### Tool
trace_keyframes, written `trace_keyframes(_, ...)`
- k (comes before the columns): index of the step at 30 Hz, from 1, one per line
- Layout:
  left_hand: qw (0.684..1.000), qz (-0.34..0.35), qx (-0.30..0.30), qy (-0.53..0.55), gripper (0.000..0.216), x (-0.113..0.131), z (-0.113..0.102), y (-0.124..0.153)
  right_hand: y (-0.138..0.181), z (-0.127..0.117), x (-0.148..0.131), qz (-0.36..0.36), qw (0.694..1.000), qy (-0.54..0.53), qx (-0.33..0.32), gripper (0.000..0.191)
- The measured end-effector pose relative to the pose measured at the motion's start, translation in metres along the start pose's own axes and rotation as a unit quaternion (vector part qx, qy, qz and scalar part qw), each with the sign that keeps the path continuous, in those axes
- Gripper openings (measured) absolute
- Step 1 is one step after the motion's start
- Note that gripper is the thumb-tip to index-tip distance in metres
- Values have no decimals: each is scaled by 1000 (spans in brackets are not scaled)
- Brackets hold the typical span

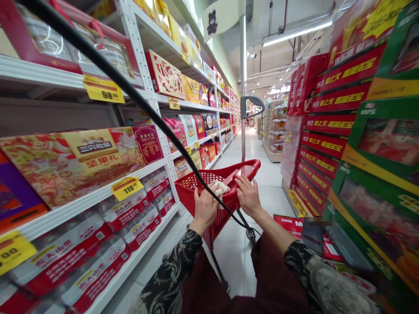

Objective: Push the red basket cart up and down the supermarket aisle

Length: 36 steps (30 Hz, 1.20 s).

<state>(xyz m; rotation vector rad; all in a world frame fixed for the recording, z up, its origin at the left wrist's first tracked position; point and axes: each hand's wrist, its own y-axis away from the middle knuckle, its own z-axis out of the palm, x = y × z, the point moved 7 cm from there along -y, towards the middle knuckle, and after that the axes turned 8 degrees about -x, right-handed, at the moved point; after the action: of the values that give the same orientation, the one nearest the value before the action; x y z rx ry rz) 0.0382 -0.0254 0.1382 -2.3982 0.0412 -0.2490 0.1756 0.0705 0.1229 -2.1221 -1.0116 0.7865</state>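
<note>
A red plastic shopping basket cart (191,186) stands in the aisle just ahead of me. My left hand (204,207) is closed on a whitish cloth (220,188) pressed against the basket's near rim. My right hand (248,194) rests on the rim to the right, fingers curled over the edge. The basket's grey handle (251,104) rises on a pole behind it. A black cable (131,93) crosses the view diagonally in front of my left hand.
White shelves (81,203) on the left hold red gift boxes, bottle packs and yellow price tags (127,187). Stacked red and green cartons (330,144) line the right side. The pale tiled aisle (244,150) runs ahead between them.
</note>
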Motion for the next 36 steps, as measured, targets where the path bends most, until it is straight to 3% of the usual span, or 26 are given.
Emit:
trace_keyframes(4, 999, 31, 3, 15, 31, 19, 15, -5, 5, -5, -6, -13, 1000, -20, -12, 40)
trace_keyframes(11, 999, -49, -7, 13, 35, -9, 39, -4, 13, -12, 7, 26, 999, -31, -14, 38)
trace_keyframes(18, 1000, 17, -10, 4, 37, 22, 50, -16, 16, -16, 5, 21, 999, -31, -3, 37)
trace_keyframes(21, 1000, -12, -3, 9, 35, 5, 54, -13, 16, -20, 9, 28, 999, -30, 3, 36)
trace_keyframes(24, 996, -84, 15, 24, 33, -23, 55, -9, 16, -21, 14, 37, 999, -28, 7, 36)
trace_keyframes(26, 994, -101, 16, 30, 33, -28, 56, -10, 16, -21, 14, 46, 998, -28, 14, 36)
trace_keyframes(32, 1000, 6, -29, -2, 39, 24, 59, -28, 16, -21, 11, 37, 999, -26, 13, 36)
trace_keyframes(34, 999, 10, -38, -15, 39, 26, 61, -27, 17, -22, 14, 34, 999, -19, 7, 36)
trace_keyframes(36, 999, 0, -38, -22, 39, 13, 62, -23, 18, -22, 17, 30, 1000, -9, -3, 36)
